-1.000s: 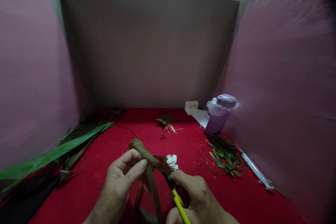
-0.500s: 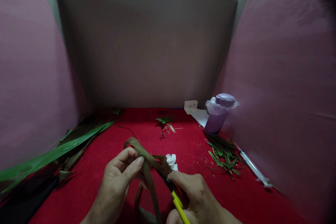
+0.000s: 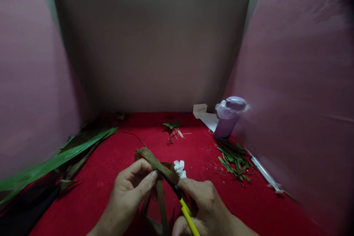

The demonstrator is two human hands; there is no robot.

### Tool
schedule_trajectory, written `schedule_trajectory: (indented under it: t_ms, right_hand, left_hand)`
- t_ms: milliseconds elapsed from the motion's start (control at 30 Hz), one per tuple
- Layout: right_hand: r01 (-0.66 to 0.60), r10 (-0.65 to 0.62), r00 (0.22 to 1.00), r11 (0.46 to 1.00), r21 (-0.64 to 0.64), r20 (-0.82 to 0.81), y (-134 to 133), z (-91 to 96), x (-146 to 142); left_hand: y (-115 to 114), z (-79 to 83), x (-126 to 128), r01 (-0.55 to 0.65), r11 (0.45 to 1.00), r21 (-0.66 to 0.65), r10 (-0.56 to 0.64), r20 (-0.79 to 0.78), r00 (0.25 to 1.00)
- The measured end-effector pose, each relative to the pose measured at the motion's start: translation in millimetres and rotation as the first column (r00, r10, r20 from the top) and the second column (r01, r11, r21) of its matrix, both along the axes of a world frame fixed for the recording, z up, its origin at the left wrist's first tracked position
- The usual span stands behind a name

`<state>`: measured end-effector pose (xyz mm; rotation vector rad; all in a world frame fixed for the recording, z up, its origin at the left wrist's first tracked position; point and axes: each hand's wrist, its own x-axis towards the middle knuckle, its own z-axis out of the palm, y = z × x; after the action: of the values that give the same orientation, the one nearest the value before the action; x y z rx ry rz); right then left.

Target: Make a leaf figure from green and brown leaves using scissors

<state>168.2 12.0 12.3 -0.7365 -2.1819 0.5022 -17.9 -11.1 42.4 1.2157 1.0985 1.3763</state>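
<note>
While our left grip (image 3: 132, 188) pinches the leaf strip (image 3: 155, 165) between thumb and forefinger, low over the red table (image 3: 105, 177), our right grip (image 3: 203, 206) is clenched round a yellow tool (image 3: 188, 219) touching the strip; a white scrap (image 3: 179, 167) sits just behind, trimmings (image 3: 233, 158) and a cup (image 3: 228, 120) farther right.

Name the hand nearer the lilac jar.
Right. The right hand, gripping a yellow tool, is below-left of the lilac jar; the left hand, pinching the leaf strip, lies farther left.
</note>
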Motion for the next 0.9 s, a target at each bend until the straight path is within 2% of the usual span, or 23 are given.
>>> schedule_trajectory:
  t_ms: [200, 300, 500, 667, 900]
  right_hand:
    - [-0.006, 0.007, 0.999, 1.0, 0.023, -0.031, -0.2, -1.7, -0.2]
    - [-0.002, 0.004, 0.998, 1.0, 0.03, -0.059, -0.4, -3.4, -0.7]
    - [0.026, -0.022, 0.999, 0.994, 0.105, -0.037, -0.3, -3.7, -0.9]
    - [0.063, -0.06, 0.998, 0.982, 0.179, -0.024, 0.0, -4.2, -1.0]
    - [0.072, -0.076, 0.997, 0.98, 0.184, 0.015, 1.0, -6.7, -0.3]
  left_hand:
    - [-1.7, 5.2, 4.6, 0.002, 1.0, 0.025, 0.0, -0.08, 0.997]
    - [-2.7, 7.3, 7.1, 0.009, 1.0, -0.006, -0.009, -0.075, 0.997]
    - [-2.0, 6.4, 8.7, 0.002, 1.0, -0.03, -0.001, 0.008, 1.0]
    - [-0.5, 3.9, 9.1, 0.005, 1.0, 0.011, -0.006, 0.116, 0.993]
    - [0.1, -1.1, 12.0, 0.069, 0.997, 0.042, -0.075, 0.156, 0.985]
